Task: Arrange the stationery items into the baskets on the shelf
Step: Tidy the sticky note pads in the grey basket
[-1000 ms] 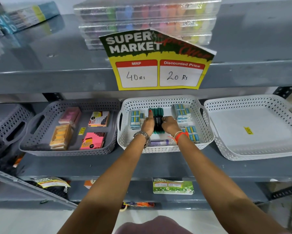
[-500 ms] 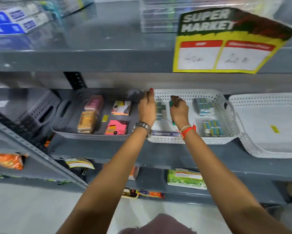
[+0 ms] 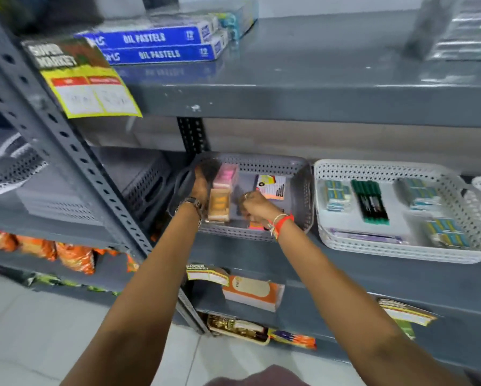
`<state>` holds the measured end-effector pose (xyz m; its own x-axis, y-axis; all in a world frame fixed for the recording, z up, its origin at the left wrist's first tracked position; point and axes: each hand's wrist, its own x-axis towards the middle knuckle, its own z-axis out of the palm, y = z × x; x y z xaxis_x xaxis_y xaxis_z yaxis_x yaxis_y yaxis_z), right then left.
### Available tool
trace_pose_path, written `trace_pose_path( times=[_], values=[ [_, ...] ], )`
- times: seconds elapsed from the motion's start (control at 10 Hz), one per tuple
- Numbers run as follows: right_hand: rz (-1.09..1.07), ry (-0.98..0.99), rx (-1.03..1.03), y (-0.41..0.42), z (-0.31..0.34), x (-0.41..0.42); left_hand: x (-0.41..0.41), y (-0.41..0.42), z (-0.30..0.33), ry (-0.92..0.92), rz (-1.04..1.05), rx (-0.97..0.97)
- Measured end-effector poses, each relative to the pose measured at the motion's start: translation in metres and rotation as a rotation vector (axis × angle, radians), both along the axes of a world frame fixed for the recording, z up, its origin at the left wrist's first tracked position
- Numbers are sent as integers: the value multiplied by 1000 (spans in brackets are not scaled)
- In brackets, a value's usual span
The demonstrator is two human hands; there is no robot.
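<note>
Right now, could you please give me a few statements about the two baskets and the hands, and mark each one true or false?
1. Both hands are in the grey basket. True: left hand, right hand.
2. The green markers lie in the grey basket. False: they lie in the white basket.
3. The right wrist wears an orange band. True.
4. The oil pastel boxes sit on the shelf below the baskets. False: they sit on the shelf above.
5. The white basket is left of the grey one. False: it is to its right.

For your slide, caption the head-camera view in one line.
Both hands, left hand and right hand, reach into the grey basket of sticky notes beside the white basket.
</note>
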<state>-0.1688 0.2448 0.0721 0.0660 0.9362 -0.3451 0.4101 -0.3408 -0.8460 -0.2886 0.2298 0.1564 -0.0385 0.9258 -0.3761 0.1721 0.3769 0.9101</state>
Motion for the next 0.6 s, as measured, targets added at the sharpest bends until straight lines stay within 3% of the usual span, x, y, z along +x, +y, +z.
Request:
trace_pose_path(
  times=[0.1, 0.5, 0.6],
  values=[
    [-7, 42, -49, 7, -2, -16, -14, 26, -26, -33, -38, -66],
    [-69, 64, -61, 12, -11, -33, -16, 26, -25, -123, -84, -141],
    [-96, 81, -72, 15, -13, -35, -16, 37, -34, -65, -99, -161]
  ],
)
